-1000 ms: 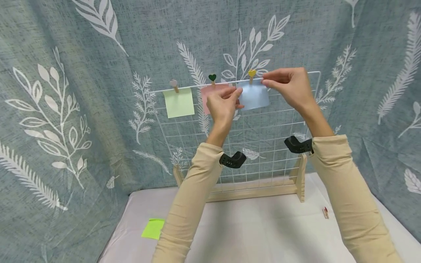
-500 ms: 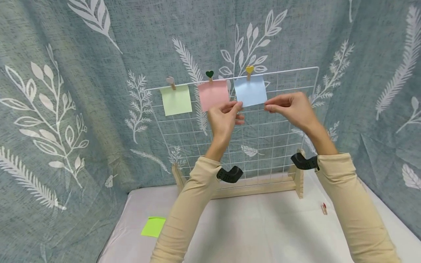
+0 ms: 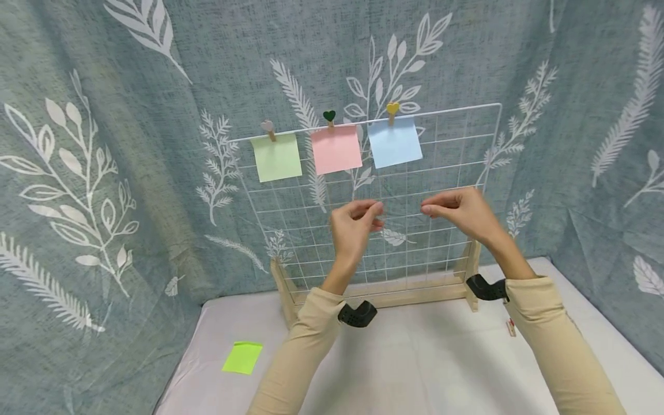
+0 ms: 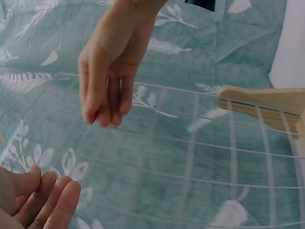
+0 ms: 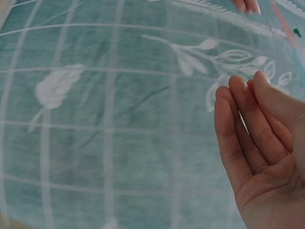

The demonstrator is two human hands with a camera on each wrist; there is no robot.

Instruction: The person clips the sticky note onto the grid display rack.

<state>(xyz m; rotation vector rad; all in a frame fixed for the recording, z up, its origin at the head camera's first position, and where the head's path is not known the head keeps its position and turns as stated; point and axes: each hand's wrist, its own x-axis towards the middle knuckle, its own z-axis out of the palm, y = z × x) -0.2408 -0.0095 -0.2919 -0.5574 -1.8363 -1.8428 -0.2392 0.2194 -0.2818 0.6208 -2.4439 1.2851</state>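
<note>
A blue sticky note (image 3: 395,142) hangs from the white wire grid (image 3: 420,193) under a yellow heart clothespin (image 3: 392,111). Left of it hang a pink note (image 3: 336,150) with a dark green heart clothespin (image 3: 329,118) and a pale green note (image 3: 277,158) with a whitish heart clothespin (image 3: 268,129). Below the pink and blue notes, my left hand (image 3: 355,230) holds nothing, its fingers loosely bent with the thumb near them. My right hand (image 3: 461,212), also holding nothing, is lower right of the blue note. Both wrist views show bare fingertips.
A wooden stand (image 3: 415,297) carries the grid on a white-covered table (image 3: 404,357). One bright yellow-green note (image 3: 242,357) lies at the table's left. At the right, partly beside the sleeve, lies a small clothespin (image 3: 510,328) with red on it. A patterned curtain (image 3: 155,190) hangs behind.
Both hands have left the blue note and moved down, away from it. First they were at its upper sides, then at its lower corners. The note stays hanging under the yellow clothespin.
</note>
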